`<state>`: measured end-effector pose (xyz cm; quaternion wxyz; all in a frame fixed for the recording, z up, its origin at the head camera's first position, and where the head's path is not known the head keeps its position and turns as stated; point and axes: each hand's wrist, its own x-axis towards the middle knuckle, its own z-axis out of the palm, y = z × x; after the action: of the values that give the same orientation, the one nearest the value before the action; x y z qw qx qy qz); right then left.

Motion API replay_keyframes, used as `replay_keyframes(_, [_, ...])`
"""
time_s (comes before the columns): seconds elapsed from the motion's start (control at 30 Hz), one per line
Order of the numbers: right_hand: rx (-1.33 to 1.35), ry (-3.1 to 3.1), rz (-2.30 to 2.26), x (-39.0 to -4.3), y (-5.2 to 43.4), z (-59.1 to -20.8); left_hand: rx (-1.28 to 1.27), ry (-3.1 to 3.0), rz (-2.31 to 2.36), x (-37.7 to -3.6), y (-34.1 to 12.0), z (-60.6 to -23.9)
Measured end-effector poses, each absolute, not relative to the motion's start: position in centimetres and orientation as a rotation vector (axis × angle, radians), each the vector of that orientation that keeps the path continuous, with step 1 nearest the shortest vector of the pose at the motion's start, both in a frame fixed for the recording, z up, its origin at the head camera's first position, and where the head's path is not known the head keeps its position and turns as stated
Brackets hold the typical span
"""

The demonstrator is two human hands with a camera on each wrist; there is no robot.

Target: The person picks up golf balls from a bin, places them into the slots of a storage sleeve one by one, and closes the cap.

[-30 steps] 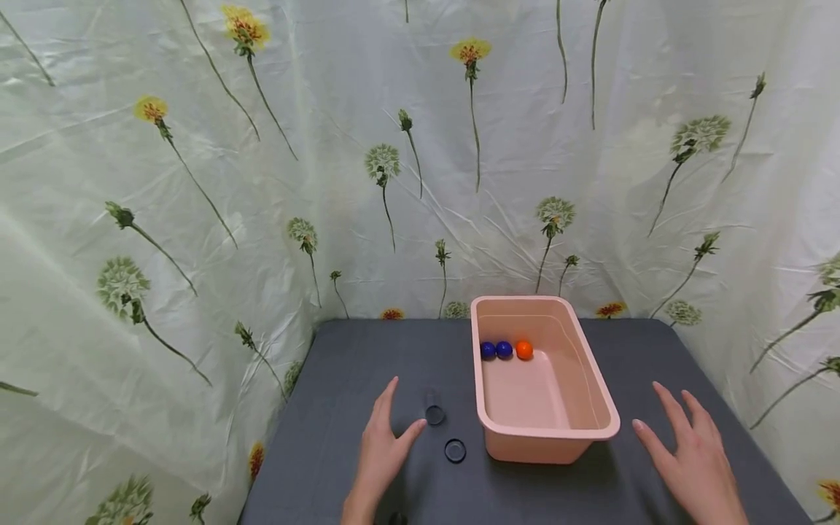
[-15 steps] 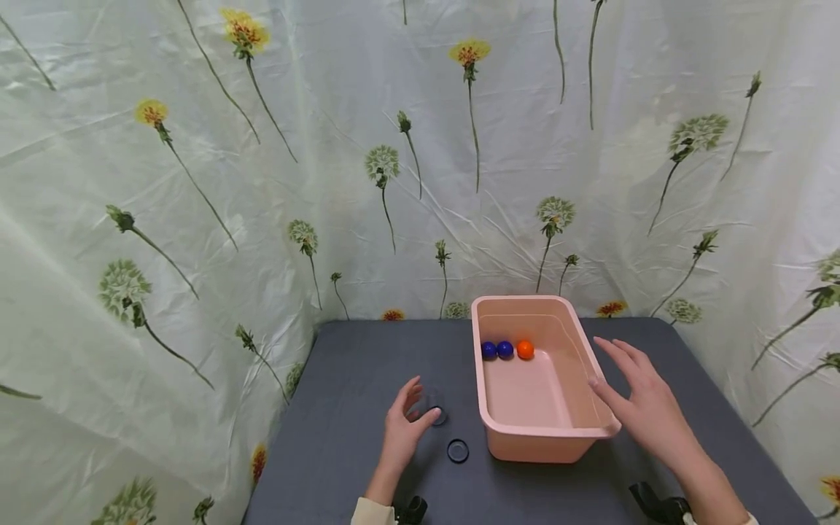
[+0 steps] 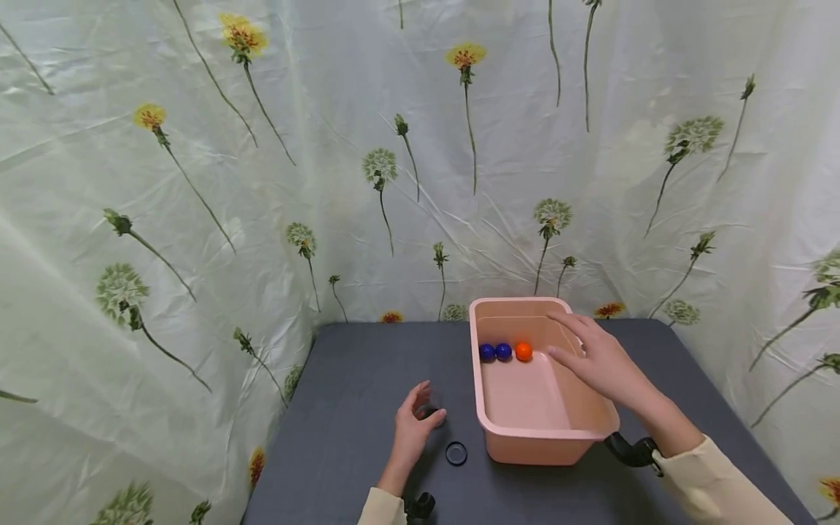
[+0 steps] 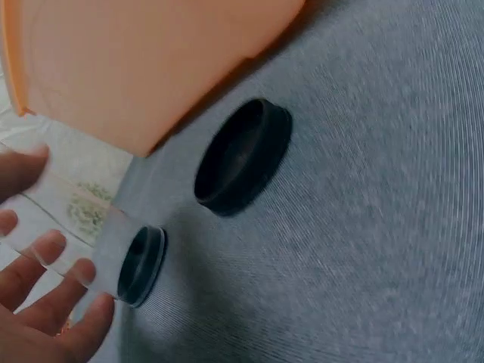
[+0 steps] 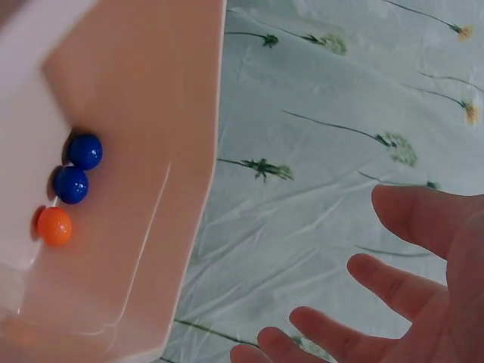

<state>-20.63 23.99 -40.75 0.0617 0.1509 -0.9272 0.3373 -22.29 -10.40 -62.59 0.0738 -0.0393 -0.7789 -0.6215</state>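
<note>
My left hand (image 3: 420, 421) curls its thumb and fingers round a small clear tube (image 3: 430, 413) with a black base, standing on the grey table (image 3: 354, 408). In the left wrist view the fingers (image 4: 53, 299) lie against the tube (image 4: 140, 265), and a loose black lid (image 4: 242, 155) lies just beside it. My right hand (image 3: 580, 351) hovers open over the pink bin (image 3: 545, 434), fingers spread (image 5: 408, 295). Two blue balls (image 3: 495, 352) and an orange ball (image 3: 523, 351) sit at the bin's far end, close ahead of the right fingertips.
The black lid (image 3: 456, 453) lies between the tube and the bin's near left corner. A flower-printed curtain (image 3: 394, 182) closes off the back and both sides of the table. Bare tabletop lies left of the tube and right of the bin.
My right hand has travelled from the table at the right up over the bin toward the balls. My left hand has moved forward and curled round the clear tube.
</note>
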Motion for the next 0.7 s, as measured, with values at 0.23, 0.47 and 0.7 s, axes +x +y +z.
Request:
replay_keyframes(0.23, [0.511,-2.873,1.064,-23.4,23.4,-41.0,-0.105,-2.390,-1.774,-22.5,-10.7,-63.7])
replay_keyframes(0.47, [0.513,-2.882,1.093,-26.3,22.8,-42.7,-0.135,-2.411,-1.700,-22.6,-11.0,-63.8])
replay_keyframes(0.7, [0.568,-2.850,0.988,-29.5,21.7,-44.9,-0.131,-2.383,-1.699,-22.7,-10.7,-64.2])
